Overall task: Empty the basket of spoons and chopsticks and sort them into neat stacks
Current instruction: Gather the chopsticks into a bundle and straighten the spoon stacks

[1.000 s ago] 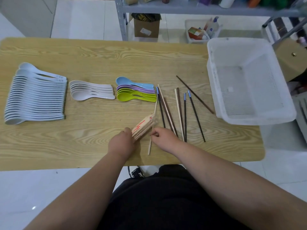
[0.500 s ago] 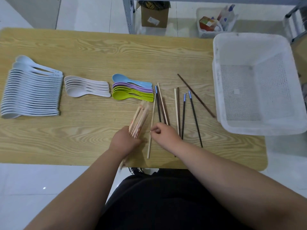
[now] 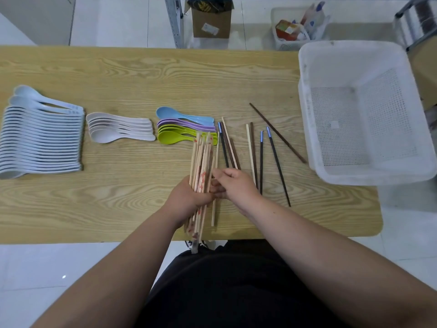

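My left hand (image 3: 186, 200) grips a bundle of light wooden chopsticks (image 3: 202, 159) with red print, pointing away from me over the table's front edge. My right hand (image 3: 233, 185) touches the bundle's right side with its fingertips. One light chopstick (image 3: 214, 210) lies on the table just right of the bundle. Loose dark and light chopsticks (image 3: 261, 157) are spread to the right. Three spoon stacks lie in a row: pale blue spoons (image 3: 40, 138), white spoons (image 3: 118, 131) and coloured spoons (image 3: 182, 129). The white basket (image 3: 309, 110) at right holds nothing.
The wooden table (image 3: 142, 74) has a bare stretch behind the stacks. Beyond it stand a metal shelf leg (image 3: 173, 20), a cardboard box (image 3: 211, 20) and a small bin of items (image 3: 293, 31) on the floor.
My left hand has swung the bundle from a slant to nearly straight away from me and raised it. My right hand has left the single chopstick and moved to the bundle.
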